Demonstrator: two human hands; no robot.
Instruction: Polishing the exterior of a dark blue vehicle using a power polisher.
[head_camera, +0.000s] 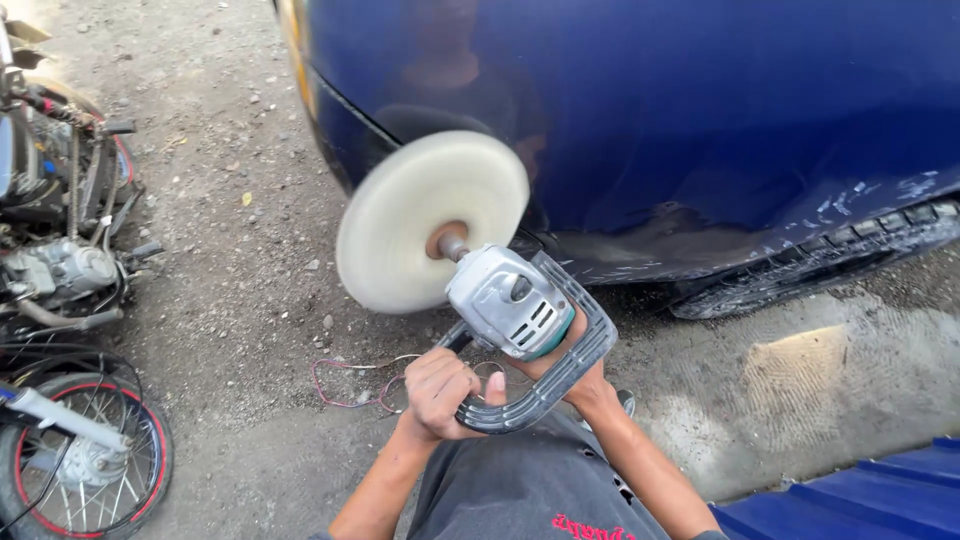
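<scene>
Risk, as we judge it: with our 2 hands, left hand (440, 392) and right hand (572, 372), clamped on the grey handheld polisher (510, 302), its round cream wool pad (430, 222) could tilt and scuff the glossy blue car panel (700, 120), or snag the thin red wire (345, 385) on the ground.

The setting is showing itself as an open-air vehicle repair yard. A blue car body (700, 120) is standing on bare, gravel-strewn ground (230, 250) with its tyre (810, 265) partly resting on a concrete patch. A partly stripped motorcycle (60, 270) is sitting nearby, and loose wires (350, 385) are lying on the dirt.
</scene>
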